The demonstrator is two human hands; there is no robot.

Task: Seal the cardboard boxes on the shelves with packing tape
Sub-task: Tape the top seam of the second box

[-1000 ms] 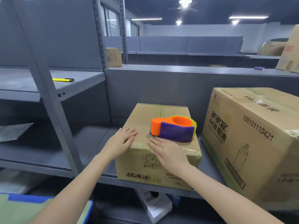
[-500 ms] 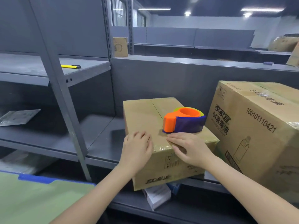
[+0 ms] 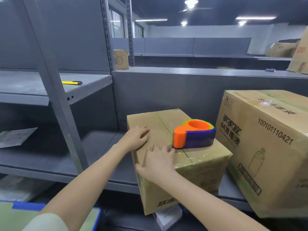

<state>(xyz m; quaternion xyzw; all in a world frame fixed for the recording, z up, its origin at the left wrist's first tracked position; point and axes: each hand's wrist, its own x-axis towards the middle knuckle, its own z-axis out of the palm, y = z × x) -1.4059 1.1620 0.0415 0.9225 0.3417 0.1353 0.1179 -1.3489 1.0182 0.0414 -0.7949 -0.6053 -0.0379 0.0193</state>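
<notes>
— What sort of room is it?

— A stockroom with grey metal racks under ceiling lights [image 3: 190,1], and more racks and cartons far back.

— And the box being sealed?

— The small box [image 3: 196,174] sits on the middle shelf [image 3: 100,164], turned at an angle. Its near corner hangs out over the shelf's front edge. Clear tape shines along its near top edge and down the side.

— Where's the tape?

— The tape dispenser [image 3: 195,135], orange and purple, stands on top of the box towards its right side. Nobody holds it.

— What are the hands doing?

— Both are released, grasping nothing. The left hand [image 3: 138,137] lies on the lid by the left edge. The right hand [image 3: 158,162] presses flat on the near corner, fingers spread over the lid, thumb down the side, fingertips just short of the dispenser.

— Anything around it?

— A big box [image 3: 266,147] with printed lettering stands just beside it on the right; I cannot tell if they touch. A yellow knife [image 3: 72,82] lies on the upper shelf [image 3: 25,84] to the left. A white carton [image 3: 168,217] shows below the front edge.
</notes>
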